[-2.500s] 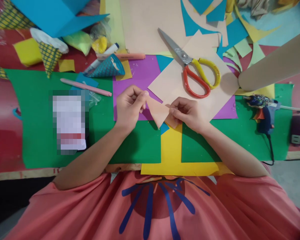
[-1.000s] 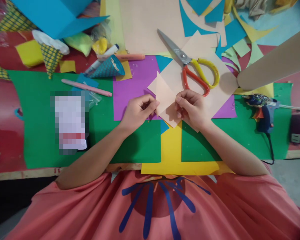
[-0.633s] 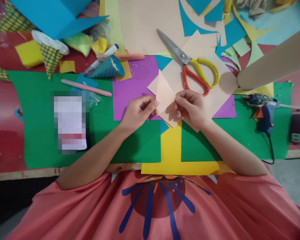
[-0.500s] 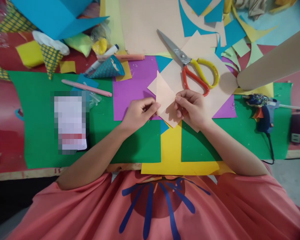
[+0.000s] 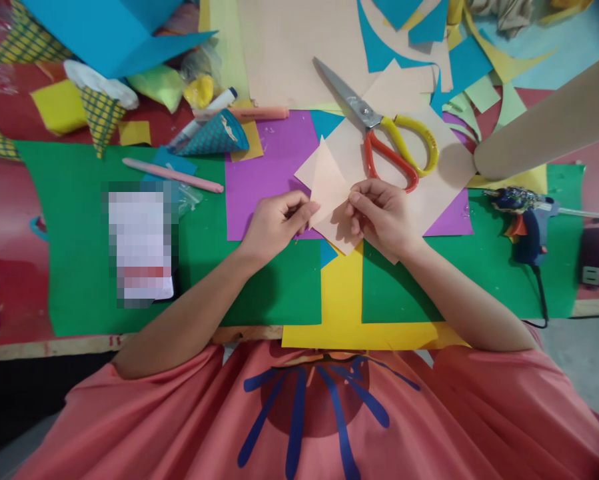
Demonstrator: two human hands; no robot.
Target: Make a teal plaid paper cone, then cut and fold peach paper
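A small peach piece of paper with a pointed top is held up between my two hands. My left hand pinches its left edge between thumb and fingers. On the other side, my right hand grips the right edge with thumb and forefinger, its other fingers curled below. Beneath lie more peach paper sheets on a purple sheet. Large scissors with one red and one yellow handle rest partly open just beyond my right hand.
On the right are a blue glue gun and a standing cardboard tube. Leftward lie a blurred-out phone, a pink pen and a teal checked cone. Coloured paper scraps cover the back, and green sheets the front.
The small peach paper has tilted slightly, its pointed top shifting a little to the right. Both hands keep their pinch and have barely moved.
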